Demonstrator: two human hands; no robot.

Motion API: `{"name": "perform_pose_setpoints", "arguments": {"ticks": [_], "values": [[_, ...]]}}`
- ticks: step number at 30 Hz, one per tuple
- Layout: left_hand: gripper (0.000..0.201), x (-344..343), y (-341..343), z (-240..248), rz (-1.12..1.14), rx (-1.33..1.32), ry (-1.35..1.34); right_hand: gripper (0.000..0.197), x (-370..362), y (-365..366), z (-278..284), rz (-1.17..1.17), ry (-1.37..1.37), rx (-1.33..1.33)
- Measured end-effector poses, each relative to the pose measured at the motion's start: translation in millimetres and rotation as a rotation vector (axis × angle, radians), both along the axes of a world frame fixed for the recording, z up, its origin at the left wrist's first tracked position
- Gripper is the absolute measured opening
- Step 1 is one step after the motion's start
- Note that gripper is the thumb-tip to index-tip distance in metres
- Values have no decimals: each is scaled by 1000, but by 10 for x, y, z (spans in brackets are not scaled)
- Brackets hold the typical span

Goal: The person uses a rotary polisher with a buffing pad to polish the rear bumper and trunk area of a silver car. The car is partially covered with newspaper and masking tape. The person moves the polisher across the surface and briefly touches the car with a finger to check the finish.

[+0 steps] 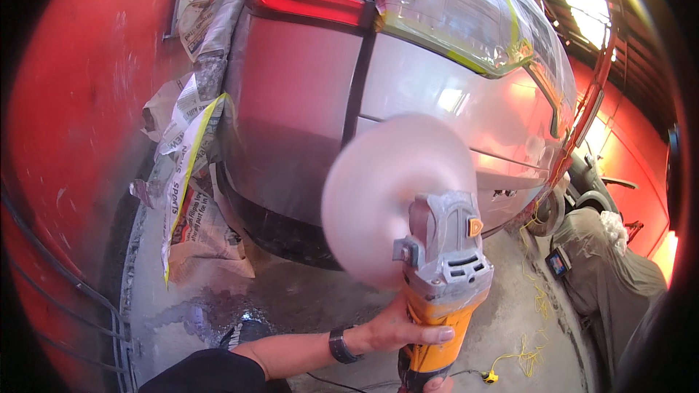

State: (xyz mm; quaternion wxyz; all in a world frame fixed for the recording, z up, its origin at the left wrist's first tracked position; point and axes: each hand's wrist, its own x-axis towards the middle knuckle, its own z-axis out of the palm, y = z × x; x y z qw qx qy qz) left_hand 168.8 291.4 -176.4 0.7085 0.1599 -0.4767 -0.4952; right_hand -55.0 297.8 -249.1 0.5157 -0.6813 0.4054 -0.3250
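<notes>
My left hand (397, 327), with a dark watch on its wrist, is closed around the yellow body of an angle polisher (444, 276) with a grey head. At the lower edge, a thumb of my right hand (438, 384) shows on the tool's dark rear end; its other fingers are out of sight. The tool's round, pale pad (393, 189) looks blurred, as if spinning. Behind it is the rear corner of a silver car (291, 94). I cannot tell whether the pad touches the paint. Above are a red tail light (313, 11) and masked glass (444, 7).
Newspaper with yellow tape (193, 145) hangs along the car's left side, near a red wall (87, 102). Cables (65, 298) run along that wall's base. A yellow cord (528, 356) lies on the wet concrete floor. Grey-covered items (604, 269) stand at the right.
</notes>
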Motion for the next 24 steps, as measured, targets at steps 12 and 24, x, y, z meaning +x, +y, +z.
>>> {"name": "perform_pose_setpoints", "arguments": {"ticks": [12,24], "values": [[64,27,-59,47,-127,-33,88,80,90,-13,171,-39,-7,-202],[59,-203,-233,21,-69,-52,115,79,-153,44,138,-86,33,6]]}}
